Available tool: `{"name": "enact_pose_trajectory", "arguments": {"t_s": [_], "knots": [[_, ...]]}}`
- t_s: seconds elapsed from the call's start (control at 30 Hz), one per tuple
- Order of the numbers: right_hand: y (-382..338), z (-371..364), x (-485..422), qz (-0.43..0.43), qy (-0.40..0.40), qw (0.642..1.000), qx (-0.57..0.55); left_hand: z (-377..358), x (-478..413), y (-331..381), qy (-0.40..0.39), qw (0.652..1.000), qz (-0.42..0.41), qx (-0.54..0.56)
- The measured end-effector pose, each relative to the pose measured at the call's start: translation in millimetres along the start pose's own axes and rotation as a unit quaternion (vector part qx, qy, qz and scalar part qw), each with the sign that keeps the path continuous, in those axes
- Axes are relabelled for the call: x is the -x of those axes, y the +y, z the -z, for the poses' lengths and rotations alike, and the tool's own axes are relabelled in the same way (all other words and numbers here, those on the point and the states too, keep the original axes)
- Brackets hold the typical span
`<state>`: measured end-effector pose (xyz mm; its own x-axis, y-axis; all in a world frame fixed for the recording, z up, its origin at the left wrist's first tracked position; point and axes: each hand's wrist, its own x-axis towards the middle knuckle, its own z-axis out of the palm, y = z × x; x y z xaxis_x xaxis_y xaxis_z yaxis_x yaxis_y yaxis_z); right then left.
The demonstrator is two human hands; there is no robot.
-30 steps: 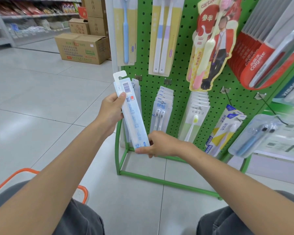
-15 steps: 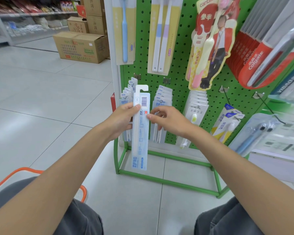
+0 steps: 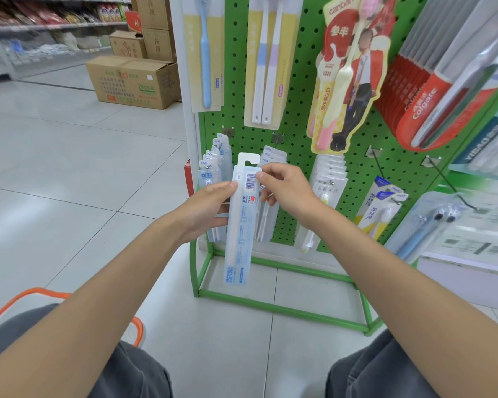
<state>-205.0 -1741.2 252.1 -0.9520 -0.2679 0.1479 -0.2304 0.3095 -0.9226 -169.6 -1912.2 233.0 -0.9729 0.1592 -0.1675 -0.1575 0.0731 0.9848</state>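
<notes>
A long pale-blue toothbrush pack (image 3: 240,225) hangs upright in front of the green pegboard rack (image 3: 299,124), barcode side facing me, hang tab on top. My left hand (image 3: 204,208) grips its left edge, thumb on the front near the barcode. My right hand (image 3: 285,191) pinches the pack's upper right edge beside the barcode. Behind the pack, a row of matching packs (image 3: 213,165) hangs on a hook at the rack's lower left.
More toothbrush packs hang on hooks across the rack, including red Colgate packs (image 3: 414,101) at the upper right. An orange basket rim (image 3: 26,300) sits by my left knee. Cardboard boxes (image 3: 133,81) stand on the tiled floor behind.
The pack went from tilted to upright. My right hand left its bottom end and moved up to the top edge by the barcode. Both hands have since drifted slightly toward the rack.
</notes>
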Motion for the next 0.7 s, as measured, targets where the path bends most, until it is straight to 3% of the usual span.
{"name": "enact_pose_trajectory", "arguments": {"t_s": [0.3,0.5,0.6,0.7], "knots": [[-7,-1,-1,-0.055,-0.040,0.989,-0.134,2,2,2,-0.033,0.999,-0.014,-0.008],[-14,-4,0,-0.073,-0.089,0.978,-0.174,-8,3,2,0.047,0.994,-0.053,-0.088],[-15,-5,-2,-0.073,-0.083,0.986,-0.123,-6,-2,-1,0.081,0.992,-0.041,-0.091],[-11,-8,-7,0.004,-0.029,0.999,0.030,-1,-5,-1,0.109,0.991,-0.035,-0.076]]}}
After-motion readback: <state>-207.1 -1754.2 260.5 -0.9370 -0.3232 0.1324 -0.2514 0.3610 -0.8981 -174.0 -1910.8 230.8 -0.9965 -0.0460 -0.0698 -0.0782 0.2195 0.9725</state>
